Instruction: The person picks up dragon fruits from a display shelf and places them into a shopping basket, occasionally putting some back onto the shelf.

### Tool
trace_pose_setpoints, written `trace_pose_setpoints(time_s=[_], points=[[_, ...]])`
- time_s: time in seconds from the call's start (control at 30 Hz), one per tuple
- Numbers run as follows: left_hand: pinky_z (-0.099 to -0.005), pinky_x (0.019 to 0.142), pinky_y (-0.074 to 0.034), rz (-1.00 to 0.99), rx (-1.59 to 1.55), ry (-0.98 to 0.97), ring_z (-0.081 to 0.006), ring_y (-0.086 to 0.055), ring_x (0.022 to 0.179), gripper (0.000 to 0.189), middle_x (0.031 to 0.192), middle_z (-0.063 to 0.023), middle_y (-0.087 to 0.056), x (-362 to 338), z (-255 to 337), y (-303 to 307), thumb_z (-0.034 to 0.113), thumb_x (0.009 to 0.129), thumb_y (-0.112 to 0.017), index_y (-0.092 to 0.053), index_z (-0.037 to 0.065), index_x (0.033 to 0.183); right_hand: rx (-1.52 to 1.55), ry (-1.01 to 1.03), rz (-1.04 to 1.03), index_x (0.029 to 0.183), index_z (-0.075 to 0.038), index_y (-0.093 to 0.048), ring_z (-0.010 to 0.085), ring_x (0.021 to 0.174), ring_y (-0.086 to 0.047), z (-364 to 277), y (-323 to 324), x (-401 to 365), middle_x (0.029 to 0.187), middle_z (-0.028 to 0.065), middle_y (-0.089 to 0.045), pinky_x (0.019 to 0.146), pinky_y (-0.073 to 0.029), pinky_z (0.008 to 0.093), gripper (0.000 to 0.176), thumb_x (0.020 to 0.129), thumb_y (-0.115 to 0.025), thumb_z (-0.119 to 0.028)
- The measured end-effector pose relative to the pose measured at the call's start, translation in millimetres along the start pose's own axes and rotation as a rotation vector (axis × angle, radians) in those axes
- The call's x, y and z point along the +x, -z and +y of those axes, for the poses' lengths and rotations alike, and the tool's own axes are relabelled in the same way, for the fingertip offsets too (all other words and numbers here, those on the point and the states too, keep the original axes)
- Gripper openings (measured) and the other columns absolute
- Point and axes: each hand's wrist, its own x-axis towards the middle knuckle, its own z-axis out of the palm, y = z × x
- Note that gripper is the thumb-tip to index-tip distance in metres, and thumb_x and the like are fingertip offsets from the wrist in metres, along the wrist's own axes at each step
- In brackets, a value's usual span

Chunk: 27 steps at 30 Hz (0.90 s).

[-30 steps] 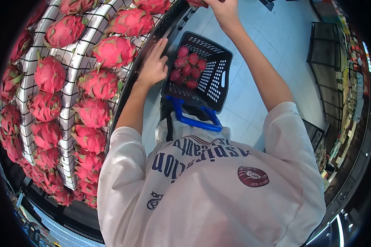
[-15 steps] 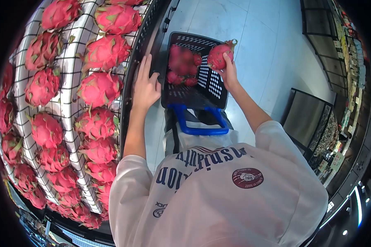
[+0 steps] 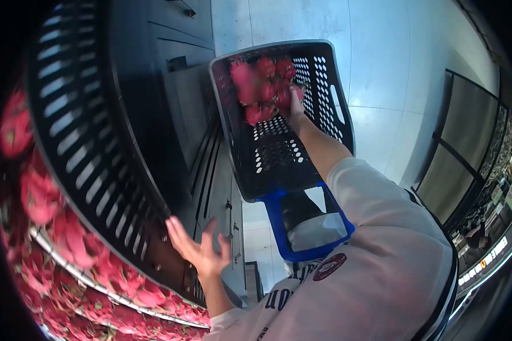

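Observation:
Inside the black basket, my right hand is down among several pink dragon fruits. Its fingers are curled on one dragon fruit at the right of the group, and that fruit partly hides them. My left hand has its fingers spread and holds nothing. Its fingertips are at the dark outer edge of the fruit display. The basket's blue handle lies folded toward my body.
More dragon fruits fill the display at lower left, behind a slotted black rail. Dark cabinet fronts run between display and basket. Pale floor tiles lie beyond the basket, and a dark-framed stand is at right.
My right hand has lowered the dragon fruit from above the basket's right side into it. The view has leaned closer to the basket. My left hand stays at the display edge, fingers more spread.

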Motion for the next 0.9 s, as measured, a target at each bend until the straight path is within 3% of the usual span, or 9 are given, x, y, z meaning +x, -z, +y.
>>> trace_pose_setpoints(time_s=[0.1, 0.23, 0.43, 0.5, 0.53, 0.57, 0.67, 0.77, 0.9], points=[[-0.0651, 0.115, -0.020, -0.015, 0.016, -0.012, -0.0560, -0.018, 0.146, 0.031, 0.159, -0.0351, -0.019, -9, -6, -4, 0.028, 0.085, -0.058, -0.074, 0.010, 0.103, 0.145, 0.035, -0.248, 0.147, -0.010, -0.041, 0.0317, 0.112, -0.064, 33, -17, 133, 0.138, 0.0139, -0.054, 0.089, -0.054, 0.0487, 0.091, 0.079, -0.074, -0.059], [-0.0724, 0.114, -0.012, -0.020, 0.082, -0.027, -0.0566, -0.010, 0.147, 0.031, 0.158, -0.0386, -0.012, -8, -2, -1, 0.028, 0.084, -0.057, -0.076, 0.008, 0.099, -0.091, -0.091, -0.141, 0.142, -0.007, -0.047, 0.0297, 0.107, -0.063, -7, -54, 109, 0.137, 0.0141, -0.055, 0.084, -0.054, 0.0454, 0.088, 0.077, -0.076, -0.059], [-0.0680, 0.117, -0.010, 0.023, 0.075, -0.011, -0.0550, -0.009, 0.149, 0.032, 0.159, -0.0368, -0.011, -28, 4, -7, 0.029, 0.087, -0.057, -0.073, 0.009, 0.104, -0.204, -0.056, -0.010, 0.135, -0.001, -0.049, 0.0269, 0.104, -0.060, 5, -123, 178, 0.126, 0.0135, -0.057, 0.080, -0.054, 0.0448, 0.089, 0.073, -0.081, -0.057], [-0.0680, 0.117, -0.010, 0.016, 0.087, -0.014, -0.0548, -0.009, 0.149, 0.032, 0.160, -0.0366, -0.011, -29, 5, -7, 0.029, 0.087, -0.057, -0.073, 0.009, 0.105, -0.321, -0.007, 0.146, 0.142, 0.003, -0.035, 0.0274, 0.105, -0.060, 1, -143, 183, 0.131, 0.0156, -0.054, 0.080, -0.055, 0.0442, 0.106, 0.070, -0.085, -0.056], [-0.0680, 0.117, -0.010, 0.011, 0.090, -0.013, -0.0548, -0.009, 0.149, 0.032, 0.160, -0.0364, -0.011, -30, 6, -6, 0.030, 0.087, -0.057, -0.073, 0.009, 0.105, -0.360, -0.005, 0.117, 0.151, 0.008, -0.009, 0.0280, 0.106, -0.059, -6, -147, 178, 0.139, 0.0203, -0.048, 0.082, -0.056, 0.0423, 0.130, 0.069, -0.086, -0.056], [-0.0680, 0.117, -0.010, 0.003, 0.093, -0.009, -0.0547, -0.009, 0.149, 0.032, 0.160, -0.0363, -0.011, -30, 8, -5, 0.030, 0.087, -0.057, -0.073, 0.009, 0.105, -0.369, -0.012, 0.121, 0.151, 0.008, -0.009, 0.0280, 0.106, -0.059, -8, -151, 173, 0.139, 0.0203, -0.048, 0.082, -0.056, 0.0423, 0.130, 0.069, -0.086, -0.056], [-0.0681, 0.117, -0.010, -0.012, 0.093, -0.003, -0.0545, -0.009, 0.149, 0.032, 0.160, -0.0360, -0.011, -29, 9, -5, 0.030, 0.087, -0.057, -0.073, 0.009, 0.105, -0.599, 0.049, 0.121, 0.150, 0.011, 0.015, 0.0399, 0.129, -0.051, -13, -161, 165, 0.146, 0.0323, -0.041, 0.109, -0.042, 0.0477, 0.152, 0.064, -0.090, -0.056], [-0.0681, 0.116, -0.010, -0.011, 0.092, -0.002, -0.0543, -0.009, 0.149, 0.032, 0.160, -0.0356, -0.012, -29, 10, -5, 0.030, 0.088, -0.057, -0.073, 0.009, 0.105, -0.673, 0.079, 0.220, 0.153, 0.009, -0.001, 0.0419, 0.141, -0.038, -11, -162, 143, 0.152, 0.0304, -0.036, 0.115, -0.036, 0.0485, 0.146, 0.059, -0.093, -0.055], [-0.0681, 0.116, -0.011, -0.010, 0.091, -0.004, -0.0541, -0.009, 0.149, 0.032, 0.160, -0.0351, -0.012, -28, 10, -5, 0.030, 0.088, -0.057, -0.073, 0.009, 0.105, -0.903, 0.330, 0.274, 0.143, 0.006, -0.025, 0.0415, 0.136, -0.041, -4, -148, 115, 0.143, 0.0266, -0.045, 0.114, -0.036, 0.0490, 0.124, 0.059, -0.093, -0.055]])
